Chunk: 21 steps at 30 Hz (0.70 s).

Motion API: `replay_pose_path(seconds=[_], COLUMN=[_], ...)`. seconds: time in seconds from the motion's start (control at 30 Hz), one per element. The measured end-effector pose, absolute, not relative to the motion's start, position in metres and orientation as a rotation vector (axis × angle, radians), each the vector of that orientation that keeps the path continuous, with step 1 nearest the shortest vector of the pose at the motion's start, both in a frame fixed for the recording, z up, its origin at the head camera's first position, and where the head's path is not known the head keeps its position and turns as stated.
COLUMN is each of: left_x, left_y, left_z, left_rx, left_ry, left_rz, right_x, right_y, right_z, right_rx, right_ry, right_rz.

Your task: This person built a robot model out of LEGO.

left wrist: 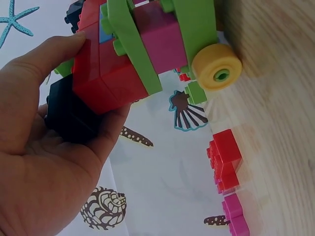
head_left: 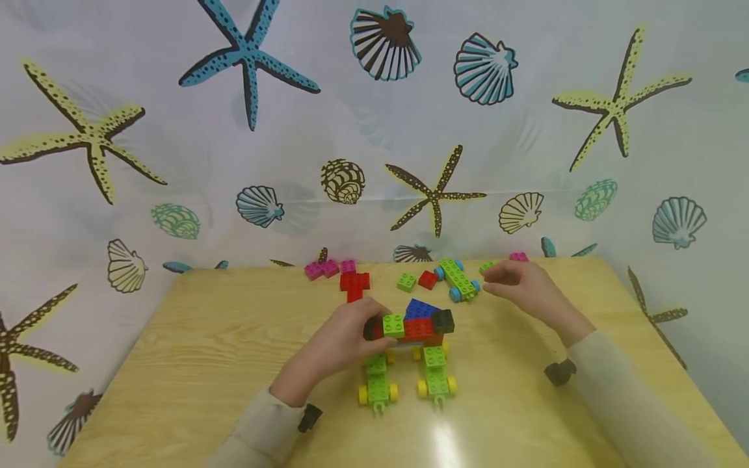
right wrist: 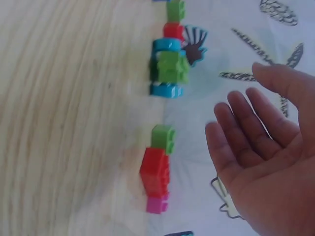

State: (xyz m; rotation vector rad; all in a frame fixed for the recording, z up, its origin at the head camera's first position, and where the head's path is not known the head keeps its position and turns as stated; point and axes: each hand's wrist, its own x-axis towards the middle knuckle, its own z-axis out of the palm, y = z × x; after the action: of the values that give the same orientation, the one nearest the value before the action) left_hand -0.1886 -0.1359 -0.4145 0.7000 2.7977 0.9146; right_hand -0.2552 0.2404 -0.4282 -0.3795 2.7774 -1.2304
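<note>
My left hand (head_left: 351, 333) grips a brick build (head_left: 412, 322) of red, blue, black and green bricks at the table's middle. Two green chassis with yellow wheels (head_left: 377, 390) sit under it. In the left wrist view my thumb lies on a red brick (left wrist: 108, 73) and my fingers curl under a black brick (left wrist: 69, 115); a yellow wheel (left wrist: 216, 66) shows to the right. My right hand (head_left: 512, 283) hovers at the back right, palm open and holding nothing (right wrist: 261, 142). It is beside a green chassis with blue wheels (head_left: 459, 279) and a small green brick (head_left: 486, 266).
Loose bricks lie along the back of the wooden table (head_left: 205, 338): pink ones (head_left: 322, 268), red ones (head_left: 354, 285), a green one (head_left: 406, 282), a red one (head_left: 427, 279). A seashell-printed curtain (head_left: 175, 162) hangs right behind the table's far edge.
</note>
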Motion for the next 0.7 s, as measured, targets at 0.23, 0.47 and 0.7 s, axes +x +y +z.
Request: replay_pose_path(seconds=[0.23,0.47,0.7], left_x=[-0.189,-0.189,-0.190], left_y=[-0.136,-0.137,-0.137], left_z=[-0.418,-0.419,-0.419], left_rx=[0.689,0.689,0.688], left_ry=[2.787,2.781,2.749], left_rz=[0.934,0.936,0.969], right_x=[-0.279,-0.298,-0.309], right_y=[0.247,0.249,0.251], right_z=[-0.444,-0.461,-0.473], right_rx=[-0.198,-0.146,-0.151], right_ry=[2.852,2.898,2.940], right_rz=[-1.205,-1.214,-1.207])
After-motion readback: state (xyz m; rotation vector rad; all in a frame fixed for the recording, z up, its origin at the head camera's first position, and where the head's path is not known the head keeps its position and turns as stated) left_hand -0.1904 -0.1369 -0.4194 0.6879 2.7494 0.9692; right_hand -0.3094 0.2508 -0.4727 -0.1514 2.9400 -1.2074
